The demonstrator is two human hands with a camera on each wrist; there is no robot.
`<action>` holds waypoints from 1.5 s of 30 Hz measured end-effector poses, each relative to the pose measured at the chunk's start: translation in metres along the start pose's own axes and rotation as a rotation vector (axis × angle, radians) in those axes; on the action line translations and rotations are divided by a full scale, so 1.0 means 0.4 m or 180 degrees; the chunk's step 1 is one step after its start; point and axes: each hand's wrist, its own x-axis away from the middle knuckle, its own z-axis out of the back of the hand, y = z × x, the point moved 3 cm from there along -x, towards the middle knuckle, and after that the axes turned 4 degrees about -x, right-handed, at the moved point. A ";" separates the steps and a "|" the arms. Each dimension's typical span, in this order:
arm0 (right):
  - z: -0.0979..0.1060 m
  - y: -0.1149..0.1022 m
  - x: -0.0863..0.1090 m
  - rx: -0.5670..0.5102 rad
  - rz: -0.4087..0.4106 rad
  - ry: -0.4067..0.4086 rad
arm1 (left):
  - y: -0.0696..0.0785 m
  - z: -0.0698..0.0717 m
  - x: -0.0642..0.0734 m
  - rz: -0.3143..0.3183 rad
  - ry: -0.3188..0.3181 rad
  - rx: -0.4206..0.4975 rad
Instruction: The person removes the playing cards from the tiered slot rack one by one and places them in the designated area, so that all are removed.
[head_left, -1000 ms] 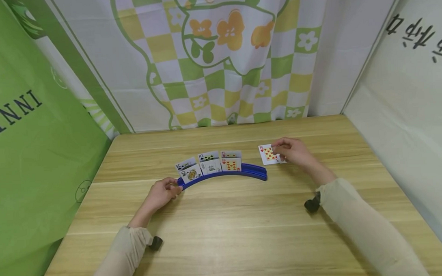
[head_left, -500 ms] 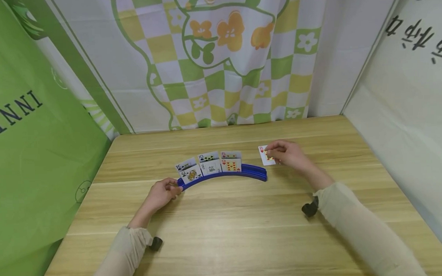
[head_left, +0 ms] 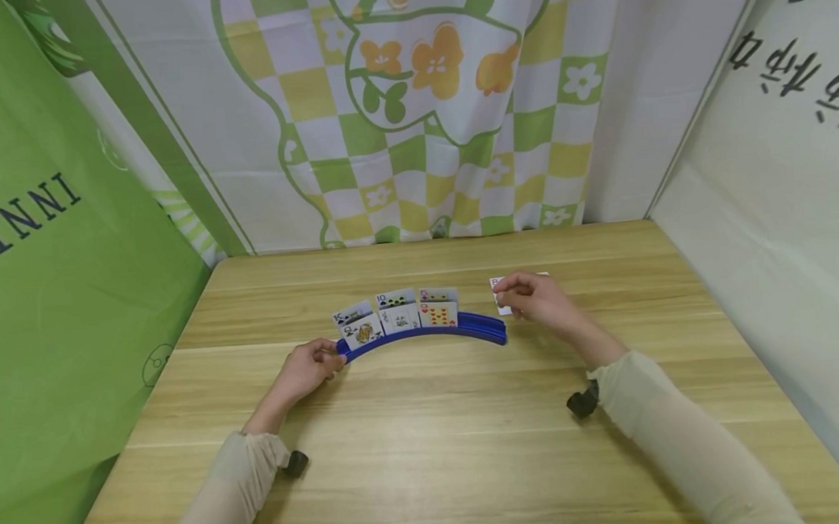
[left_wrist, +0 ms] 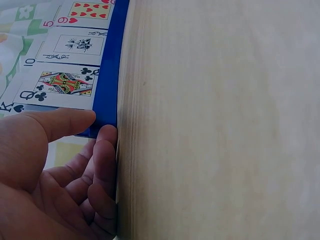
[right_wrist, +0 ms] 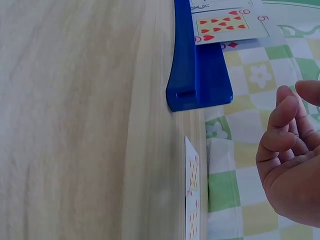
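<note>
A curved blue card holder (head_left: 483, 327) stands on the table, bearing several upright playing cards in two rows. The queen of clubs (left_wrist: 65, 84), a joker (left_wrist: 77, 45) and the nine of hearts (left_wrist: 90, 11) are in its front row. At the holder's left end, my left hand (head_left: 311, 368) pinches it between thumb and fingers. My right hand (head_left: 540, 298) hovers right of the holder, its fingers loosely bent and nothing between them in the right wrist view. Beneath it in the head view lie red-heart cards (right_wrist: 192, 172) flat on the table, mostly covered by the hand.
The wooden table (head_left: 411, 432) extends toward the person in front of the holder. A checkered curtain (head_left: 422, 138) hangs at its back edge. Green cloth (head_left: 79, 251) borders the left side and white cloth (head_left: 771, 203) the right.
My right hand has shifted left over the cards on the table, covering more of the eight of hearts, which stays put. My left hand and the holder have not moved.
</note>
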 end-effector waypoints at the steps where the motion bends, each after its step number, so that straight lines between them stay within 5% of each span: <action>1: -0.003 -0.001 0.001 -0.0009 0.0031 -0.0017 | 0.001 0.000 0.000 0.0001 0.0002 0.0002; 45: -0.109 0.000 -0.005 0.0076 0.0150 -0.0043 | 0.004 0.001 0.002 0.0002 0.0004 0.0056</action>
